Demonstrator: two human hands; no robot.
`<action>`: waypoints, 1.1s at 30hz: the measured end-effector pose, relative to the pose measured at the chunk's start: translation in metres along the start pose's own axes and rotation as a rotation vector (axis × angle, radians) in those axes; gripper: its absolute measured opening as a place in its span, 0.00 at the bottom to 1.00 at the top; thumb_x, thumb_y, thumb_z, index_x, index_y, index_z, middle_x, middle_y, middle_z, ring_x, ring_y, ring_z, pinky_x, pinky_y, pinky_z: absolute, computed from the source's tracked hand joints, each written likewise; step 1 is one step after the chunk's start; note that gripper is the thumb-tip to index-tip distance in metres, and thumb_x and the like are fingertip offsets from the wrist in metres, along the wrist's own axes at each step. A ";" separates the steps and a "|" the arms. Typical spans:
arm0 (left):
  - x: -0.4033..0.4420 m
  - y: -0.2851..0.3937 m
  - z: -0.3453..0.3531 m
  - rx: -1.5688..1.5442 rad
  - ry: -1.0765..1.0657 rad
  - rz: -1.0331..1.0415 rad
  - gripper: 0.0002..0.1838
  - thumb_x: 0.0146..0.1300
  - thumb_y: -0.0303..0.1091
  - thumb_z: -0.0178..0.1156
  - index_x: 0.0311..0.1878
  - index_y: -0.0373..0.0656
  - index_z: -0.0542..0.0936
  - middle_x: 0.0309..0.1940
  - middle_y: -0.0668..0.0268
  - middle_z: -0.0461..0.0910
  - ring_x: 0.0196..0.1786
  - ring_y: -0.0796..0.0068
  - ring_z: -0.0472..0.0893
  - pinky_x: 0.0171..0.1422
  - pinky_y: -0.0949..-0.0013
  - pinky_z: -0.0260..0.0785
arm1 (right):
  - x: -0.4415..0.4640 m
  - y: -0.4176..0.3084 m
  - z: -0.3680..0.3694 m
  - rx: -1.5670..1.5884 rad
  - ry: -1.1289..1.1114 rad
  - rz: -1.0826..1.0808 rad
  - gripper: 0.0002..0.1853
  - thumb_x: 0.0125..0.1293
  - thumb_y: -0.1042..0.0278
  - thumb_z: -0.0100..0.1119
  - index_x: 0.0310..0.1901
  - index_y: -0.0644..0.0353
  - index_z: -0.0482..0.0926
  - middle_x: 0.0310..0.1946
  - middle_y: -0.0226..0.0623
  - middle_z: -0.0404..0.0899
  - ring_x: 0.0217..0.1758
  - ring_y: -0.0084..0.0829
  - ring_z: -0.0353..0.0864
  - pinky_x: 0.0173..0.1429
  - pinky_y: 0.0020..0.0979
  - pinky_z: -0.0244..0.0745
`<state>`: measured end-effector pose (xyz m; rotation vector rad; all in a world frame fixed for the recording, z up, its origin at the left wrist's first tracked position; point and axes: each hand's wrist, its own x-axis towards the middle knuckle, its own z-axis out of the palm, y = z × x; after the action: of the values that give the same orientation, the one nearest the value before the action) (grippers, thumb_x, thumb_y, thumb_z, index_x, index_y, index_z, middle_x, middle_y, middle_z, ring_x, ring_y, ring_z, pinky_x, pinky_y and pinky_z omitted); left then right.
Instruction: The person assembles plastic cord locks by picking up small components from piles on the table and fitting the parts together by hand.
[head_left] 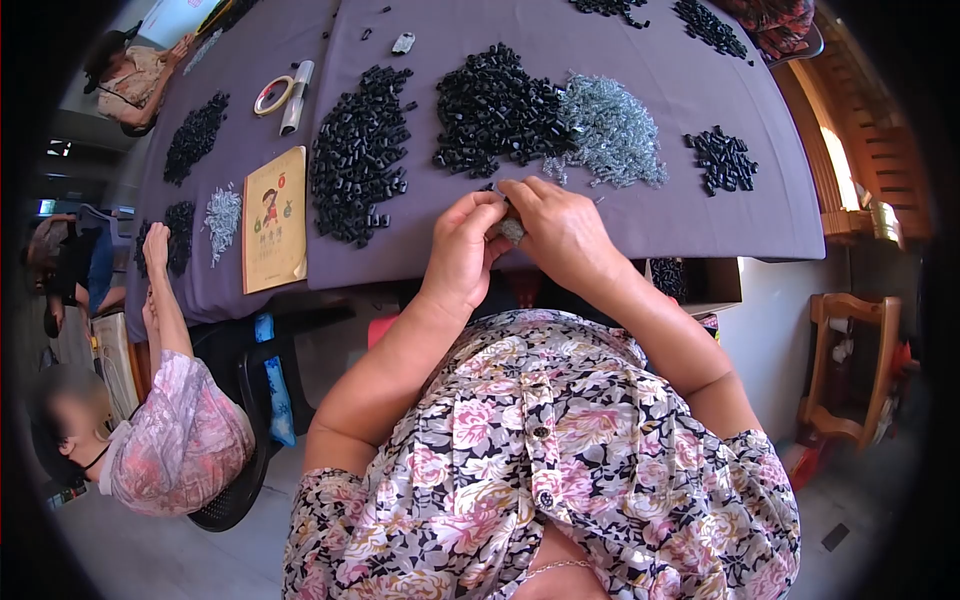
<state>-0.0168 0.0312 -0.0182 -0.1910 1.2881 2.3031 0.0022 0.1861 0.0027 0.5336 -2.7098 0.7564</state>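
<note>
My left hand [465, 240] and my right hand [562, 222] meet at the table's near edge, fingers pinched together. A small pale, see-through piece [512, 231] shows between them, and a bit of something dark sits at the fingertips. Its exact kind is too small to make out. Just beyond my hands lies a large heap of small black plastic parts [500, 105]. Touching that heap on its right is a pile of small transparent parts [612, 130]. Another black heap [360, 155] spreads to the left of my hands.
A yellow booklet [275, 220] lies left on the grey-purple tablecloth [680, 225], with a tape roll [273, 95] and a clear cylinder [297, 98] beyond it. A smaller black pile [721, 160] is at right. A co-worker [175, 430] sits at left, hands over other piles.
</note>
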 end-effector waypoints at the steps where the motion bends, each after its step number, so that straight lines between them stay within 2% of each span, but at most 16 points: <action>1: 0.001 -0.001 -0.003 0.003 -0.006 -0.005 0.07 0.72 0.33 0.55 0.44 0.43 0.81 0.39 0.67 0.83 0.38 0.78 0.83 0.42 0.72 0.78 | 0.000 -0.001 0.004 -0.011 -0.007 0.006 0.24 0.51 0.73 0.66 0.52 0.66 0.76 0.39 0.42 0.80 0.44 0.45 0.84 0.46 0.40 0.81; 5: 0.001 0.008 -0.003 0.114 -0.061 -0.099 0.10 0.74 0.35 0.53 0.45 0.42 0.82 0.39 0.68 0.83 0.39 0.79 0.83 0.43 0.72 0.79 | 0.000 -0.002 0.005 -0.028 -0.050 0.002 0.21 0.51 0.72 0.66 0.48 0.65 0.75 0.36 0.42 0.79 0.43 0.44 0.84 0.45 0.40 0.80; 8: 0.006 0.011 -0.007 0.209 -0.143 -0.176 0.13 0.77 0.37 0.51 0.50 0.40 0.81 0.42 0.67 0.83 0.41 0.77 0.84 0.47 0.66 0.82 | -0.002 -0.001 0.002 -0.016 -0.094 0.011 0.19 0.51 0.72 0.66 0.46 0.64 0.74 0.36 0.42 0.79 0.43 0.45 0.84 0.44 0.41 0.80; 14: 0.004 0.001 -0.006 0.199 -0.111 -0.099 0.15 0.77 0.36 0.48 0.50 0.39 0.81 0.42 0.65 0.84 0.42 0.77 0.85 0.46 0.67 0.82 | -0.005 0.000 0.003 0.006 -0.078 0.002 0.18 0.51 0.72 0.67 0.45 0.64 0.75 0.35 0.43 0.79 0.41 0.46 0.84 0.44 0.42 0.79; 17: 0.005 0.002 -0.011 0.183 -0.168 -0.104 0.15 0.78 0.35 0.48 0.51 0.38 0.81 0.43 0.65 0.83 0.42 0.76 0.85 0.47 0.68 0.82 | -0.004 -0.002 0.002 0.130 -0.048 0.024 0.18 0.51 0.72 0.67 0.45 0.63 0.76 0.35 0.43 0.79 0.40 0.48 0.83 0.43 0.43 0.79; 20: 0.004 -0.001 -0.013 0.156 -0.201 -0.089 0.15 0.79 0.36 0.47 0.52 0.38 0.81 0.44 0.65 0.83 0.43 0.76 0.85 0.49 0.69 0.82 | -0.003 -0.002 0.002 0.127 -0.048 0.026 0.19 0.49 0.73 0.67 0.45 0.63 0.77 0.36 0.43 0.80 0.39 0.49 0.83 0.43 0.43 0.79; 26: 0.001 0.017 -0.020 0.240 -0.319 -0.236 0.17 0.79 0.39 0.50 0.54 0.35 0.80 0.45 0.64 0.83 0.44 0.75 0.85 0.50 0.70 0.83 | -0.007 0.003 0.004 0.114 -0.059 -0.033 0.18 0.48 0.75 0.66 0.43 0.62 0.76 0.34 0.43 0.79 0.39 0.47 0.83 0.41 0.43 0.79; 33: 0.002 0.018 -0.023 0.232 -0.340 -0.275 0.15 0.78 0.36 0.52 0.54 0.34 0.80 0.45 0.63 0.83 0.42 0.75 0.86 0.49 0.70 0.84 | -0.009 0.007 0.004 0.103 -0.058 -0.121 0.18 0.51 0.73 0.66 0.45 0.62 0.76 0.34 0.41 0.78 0.38 0.45 0.84 0.40 0.42 0.79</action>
<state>-0.0299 0.0055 -0.0180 0.0939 1.2506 1.8440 0.0067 0.1919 -0.0068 0.7464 -2.6729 0.8643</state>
